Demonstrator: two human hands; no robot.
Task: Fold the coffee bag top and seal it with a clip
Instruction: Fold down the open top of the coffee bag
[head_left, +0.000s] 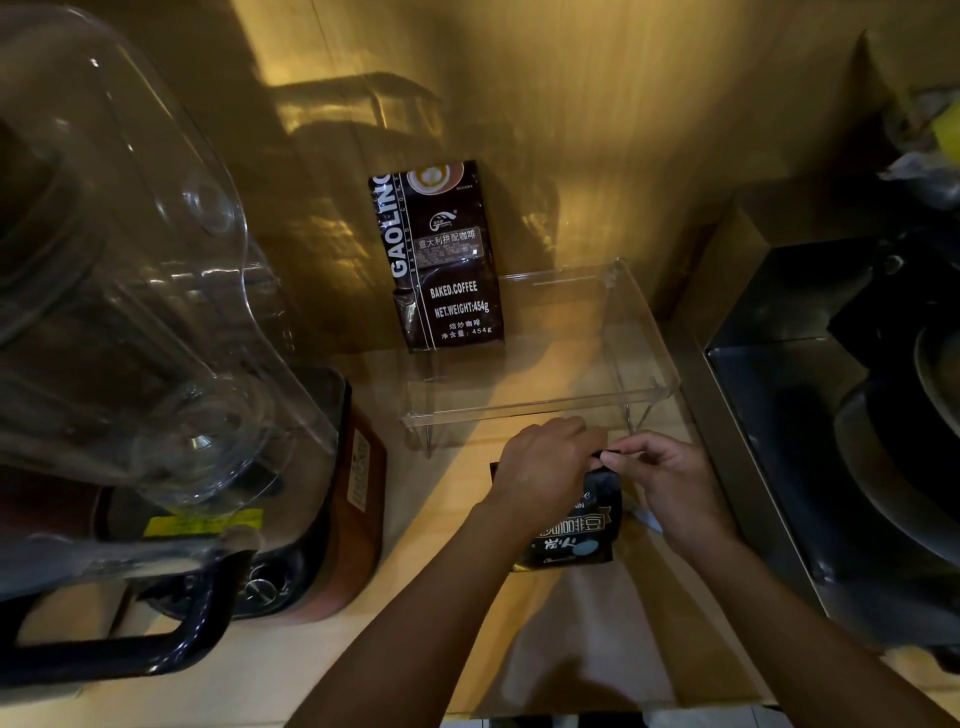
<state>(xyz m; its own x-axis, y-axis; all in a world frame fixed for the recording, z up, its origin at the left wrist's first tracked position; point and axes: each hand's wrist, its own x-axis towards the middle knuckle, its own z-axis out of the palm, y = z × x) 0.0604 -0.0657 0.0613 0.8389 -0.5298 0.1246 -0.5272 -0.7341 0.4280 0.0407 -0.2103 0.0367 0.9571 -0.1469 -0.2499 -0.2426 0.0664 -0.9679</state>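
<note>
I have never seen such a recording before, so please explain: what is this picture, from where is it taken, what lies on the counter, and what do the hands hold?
There is no robot here. A camera worn on a person's head looks down at their bare hands. The left hand and right hand both pinch the top of a small dark coffee bag on the wooden counter. Behind stands a clear acrylic tray and a second coffee bag, printed GAOLING, against the wall. A blender stands on the left. I cannot make out a clip.
</note>
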